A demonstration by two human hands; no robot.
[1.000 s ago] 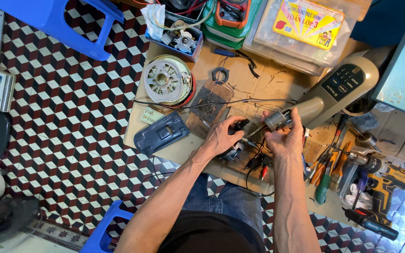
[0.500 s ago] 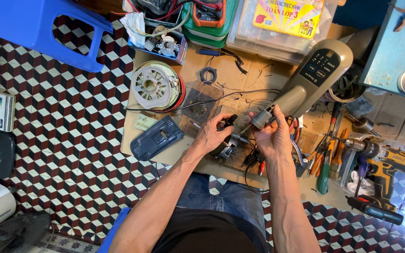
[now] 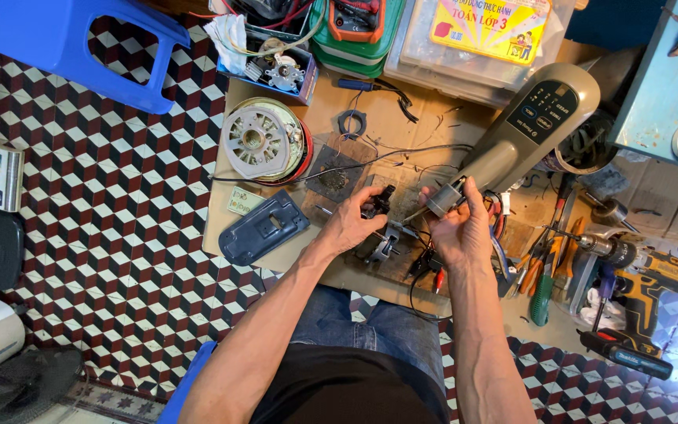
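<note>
While the right hand (image 3: 461, 228) pinches the small grey part (image 3: 442, 198) just below the fan's control column (image 3: 523, 137), the left hand (image 3: 355, 224), closed on the black part (image 3: 378, 202), should probably steady it so the wires stay slack.

A low wooden board (image 3: 402, 133) is set on the chequered tile floor (image 3: 119, 204); a fan motor (image 3: 264, 141), blue cover plate (image 3: 263, 228), grey fan column (image 3: 531, 129) and screwdrivers (image 3: 541, 275) are laid on it.
</note>
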